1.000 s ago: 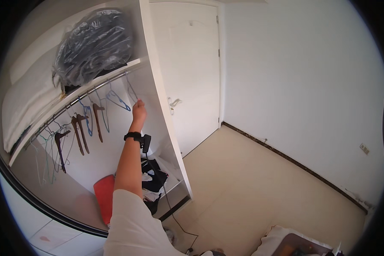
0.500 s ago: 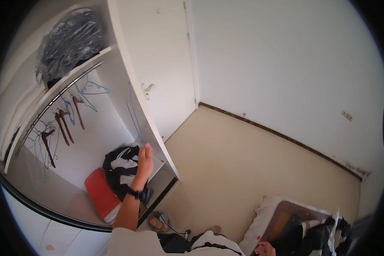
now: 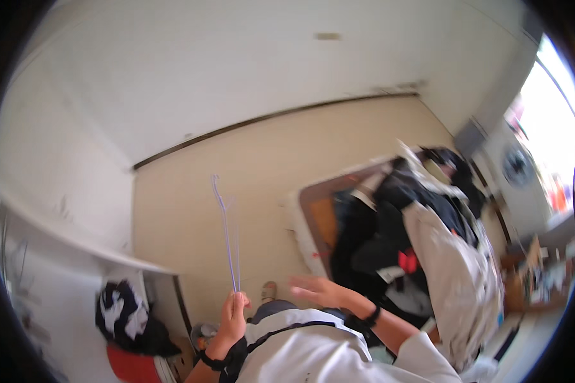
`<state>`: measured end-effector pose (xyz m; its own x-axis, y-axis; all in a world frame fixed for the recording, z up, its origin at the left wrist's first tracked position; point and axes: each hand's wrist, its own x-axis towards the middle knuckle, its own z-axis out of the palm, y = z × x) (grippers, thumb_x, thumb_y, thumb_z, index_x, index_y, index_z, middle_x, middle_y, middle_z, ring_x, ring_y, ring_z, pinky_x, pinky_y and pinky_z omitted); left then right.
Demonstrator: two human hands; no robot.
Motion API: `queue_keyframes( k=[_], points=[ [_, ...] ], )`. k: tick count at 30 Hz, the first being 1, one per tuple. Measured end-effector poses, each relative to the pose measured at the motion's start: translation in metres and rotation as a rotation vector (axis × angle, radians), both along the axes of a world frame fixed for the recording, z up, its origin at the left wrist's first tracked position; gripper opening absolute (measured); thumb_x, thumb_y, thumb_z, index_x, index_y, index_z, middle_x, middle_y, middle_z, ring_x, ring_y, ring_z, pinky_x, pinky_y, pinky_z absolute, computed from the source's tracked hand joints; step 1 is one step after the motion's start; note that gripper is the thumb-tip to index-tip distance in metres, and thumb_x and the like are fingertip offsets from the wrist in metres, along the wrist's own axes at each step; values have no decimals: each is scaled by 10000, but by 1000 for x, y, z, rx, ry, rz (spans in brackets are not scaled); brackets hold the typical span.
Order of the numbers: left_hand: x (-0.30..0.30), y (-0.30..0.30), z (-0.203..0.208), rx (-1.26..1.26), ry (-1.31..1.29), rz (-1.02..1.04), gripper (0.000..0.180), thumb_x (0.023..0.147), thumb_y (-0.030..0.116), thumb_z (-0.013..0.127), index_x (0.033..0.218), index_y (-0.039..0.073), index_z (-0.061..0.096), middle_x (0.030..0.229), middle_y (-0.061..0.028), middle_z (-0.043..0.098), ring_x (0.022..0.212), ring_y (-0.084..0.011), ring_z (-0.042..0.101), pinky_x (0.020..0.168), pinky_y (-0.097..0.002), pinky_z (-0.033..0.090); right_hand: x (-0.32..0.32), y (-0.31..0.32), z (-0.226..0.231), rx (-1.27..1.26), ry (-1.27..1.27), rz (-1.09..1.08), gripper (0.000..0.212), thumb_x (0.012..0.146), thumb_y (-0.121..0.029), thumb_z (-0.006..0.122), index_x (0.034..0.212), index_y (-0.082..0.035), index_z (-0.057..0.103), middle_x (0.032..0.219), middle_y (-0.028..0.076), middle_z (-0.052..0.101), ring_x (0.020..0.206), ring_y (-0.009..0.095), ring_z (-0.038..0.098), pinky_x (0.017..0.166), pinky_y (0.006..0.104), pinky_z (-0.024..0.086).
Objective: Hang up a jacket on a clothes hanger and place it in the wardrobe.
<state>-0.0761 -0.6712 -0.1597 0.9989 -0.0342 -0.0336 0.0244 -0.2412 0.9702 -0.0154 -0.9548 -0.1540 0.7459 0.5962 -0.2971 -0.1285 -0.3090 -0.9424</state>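
My left hand (image 3: 232, 318) is closed around the end of a thin bluish-purple wire hanger (image 3: 227, 236), held upright in front of my body with its hook pointing away. A little to the right, my right hand (image 3: 326, 291) hovers with fingers stretched out and somewhat blurred, holding nothing. Beyond it, a heap of dark clothes (image 3: 377, 236) lies on a bed-like surface with a pale edge (image 3: 298, 220). A light beige garment (image 3: 450, 268) is draped over the heap's right side.
To the left stands an open white wardrobe (image 3: 76, 233), with black and white clothes (image 3: 122, 313) and a red folded item (image 3: 133, 365) at its bottom. A fan (image 3: 517, 165) is near the bright window at right. Small boxes and goods (image 3: 543, 271) crowd the far right. Beige floor (image 3: 179, 217) runs to the wall.
The view has swung right, from the wardrobe to the clothes heap. My left hand has brought the hanger out of the wardrobe. My right hand has come up beside it.
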Motion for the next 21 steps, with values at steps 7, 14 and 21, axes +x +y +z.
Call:
queue_keyframes(
  k=[7, 14, 21],
  points=[
    [37, -117, 20, 191, -96, -658, 336, 1052, 248, 463, 920, -34, 587, 958, -152, 519, 865, -253, 547, 795, -363, 452, -7, -39, -9, 411, 318, -369, 973, 987, -501, 563, 1567, 3, -33, 1444, 214, 468, 1335, 314, 476, 1070, 420, 438],
    [60, -177, 31, 164, -222, -1102, 258, 1006, 232, 546, 1036, -19, 598, 1001, -164, 524, 912, -277, 564, 814, -377, 464, -57, -90, -20, 785, 415, -1037, 844, 965, -162, 588, 1579, -42, 21, 1118, 115, 578, 930, 250, 667, 841, 354, 550],
    [109, -155, -30, 8, 45, -1114, 312, 962, 160, 569, 1248, 35, 558, 1034, -127, 613, 900, -210, 641, 821, -325, 520, -165, -104, -32, 507, 247, -1572, 864, 911, -145, 641, 1576, -24, 102, 890, 34, 568, 715, 117, 600, 637, 272, 506]
  ],
)
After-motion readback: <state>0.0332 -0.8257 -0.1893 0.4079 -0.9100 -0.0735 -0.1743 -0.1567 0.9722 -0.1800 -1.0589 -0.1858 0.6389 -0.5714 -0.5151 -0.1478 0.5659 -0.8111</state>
